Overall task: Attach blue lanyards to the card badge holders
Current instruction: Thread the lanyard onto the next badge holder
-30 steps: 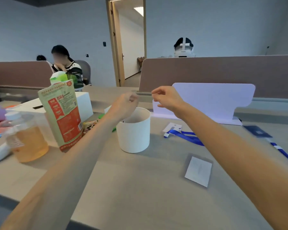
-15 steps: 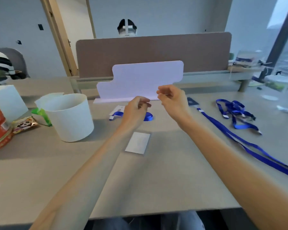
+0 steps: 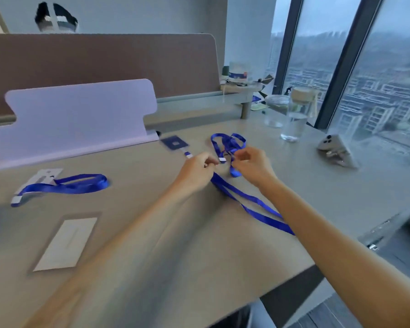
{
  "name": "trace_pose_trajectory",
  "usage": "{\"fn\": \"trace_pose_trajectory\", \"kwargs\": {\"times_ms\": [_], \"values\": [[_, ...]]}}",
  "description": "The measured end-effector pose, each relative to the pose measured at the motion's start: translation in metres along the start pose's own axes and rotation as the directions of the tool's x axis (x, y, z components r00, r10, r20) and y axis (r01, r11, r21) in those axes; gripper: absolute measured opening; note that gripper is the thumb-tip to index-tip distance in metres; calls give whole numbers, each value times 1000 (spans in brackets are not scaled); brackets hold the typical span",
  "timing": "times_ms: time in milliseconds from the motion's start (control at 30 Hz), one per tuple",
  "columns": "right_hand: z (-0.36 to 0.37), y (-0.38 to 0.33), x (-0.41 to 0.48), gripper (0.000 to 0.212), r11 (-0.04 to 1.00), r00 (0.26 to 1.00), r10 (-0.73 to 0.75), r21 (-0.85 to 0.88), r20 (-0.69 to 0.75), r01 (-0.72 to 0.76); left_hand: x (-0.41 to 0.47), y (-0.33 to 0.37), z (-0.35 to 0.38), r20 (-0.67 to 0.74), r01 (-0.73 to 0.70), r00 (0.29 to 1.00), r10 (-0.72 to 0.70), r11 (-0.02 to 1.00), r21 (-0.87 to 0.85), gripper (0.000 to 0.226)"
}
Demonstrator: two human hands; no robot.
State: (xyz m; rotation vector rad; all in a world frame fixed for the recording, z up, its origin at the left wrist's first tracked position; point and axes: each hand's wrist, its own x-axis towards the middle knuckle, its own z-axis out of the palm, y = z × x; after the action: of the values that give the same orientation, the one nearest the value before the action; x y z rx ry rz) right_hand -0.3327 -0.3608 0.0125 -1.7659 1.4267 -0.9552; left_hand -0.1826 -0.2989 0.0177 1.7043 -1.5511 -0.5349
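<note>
Both hands were out over the back-right part of the tabletop (image 3: pixel 175 268), close together but apart. R hand (image 3: pixel 251 165) had its fingers curled round a strap of the tangled lanyard (image 3: pixel 227 142), w/ a short loop sticking out under the palm. The rest of that tangle lay heaped just behind the hand, w/ no clear long axis. L hand (image 3: pixel 195 172) was curled too, thumb & forefinger tips drawn together just beside a white end tab (image 3: pixel 222 159). W/ the blur, couldn't tell if it had hold of anything.

The long lanyard (image 3: pixel 253 205) lay flat as a doubled strap, long axis diagonal. From under the hands it ran toward the front-right edge and disappeared behind the R forearm. Its far end pointed at a dark blue badge (image 3: pixel 174 143) near the back edge, just beside the white board (image 3: pixel 78 114).

Toward the left edge a looped lanyard (image 3: pixel 81 184) lay w/ its long axis approx. along the front edge, white-tipped end pointing left. It crossed a clear badge holder (image 3: pixel 44 176), touching it. Nearer the front-left a white card holder (image 3: pixel 64 243) lay flat, apart from the rest, long axis slanting front-left to back-right.

At the back-right corner a water bottle (image 3: pixel 295 114) & a glass (image 3: pixel 273 110) stood side by side. A phone (image 3: pixel 334 146) was propped near the right edge. A brown partition (image 3: pixel 104 60) ran along the back.
</note>
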Motion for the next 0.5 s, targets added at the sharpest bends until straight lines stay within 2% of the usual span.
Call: {"fn": "trace_pose_trajectory", "kwargs": {"times_ms": [33,100,167,200,267,333,400,467,500], "values": [[-8,13,7,35,979,1000,13,-203,-10,-15,7,3,7,17,-1,1000,0,999,37,25],[-21,34,17,36,833,999,43,-552,-2,-37,19,8,20,41,-13,999,10,996,88,24],[-32,47,26,25,714,998,41,-700,43,1,29,14,30,69,-36,997,28,991,125,22],[-37,48,31,18,689,998,28,-724,65,28,35,16,35,97,-40,995,27,991,131,21],[-48,44,38,17,738,997,-20,-672,76,66,44,22,43,194,-40,981,18,993,109,31],[-63,30,40,19,866,993,-105,-485,57,120,50,31,52,274,-53,962,19,992,117,59],[-78,12,34,17,946,979,-204,-254,10,200,57,39,60,266,-62,964,15,984,170,79],[-94,-5,24,16,958,959,-281,-60,-22,279,66,48,68,217,-22,976,-2,994,107,82],[-103,-13,19,18,952,952,-304,10,-29,305,71,53,71,190,14,982,-18,1000,21,75]]}}
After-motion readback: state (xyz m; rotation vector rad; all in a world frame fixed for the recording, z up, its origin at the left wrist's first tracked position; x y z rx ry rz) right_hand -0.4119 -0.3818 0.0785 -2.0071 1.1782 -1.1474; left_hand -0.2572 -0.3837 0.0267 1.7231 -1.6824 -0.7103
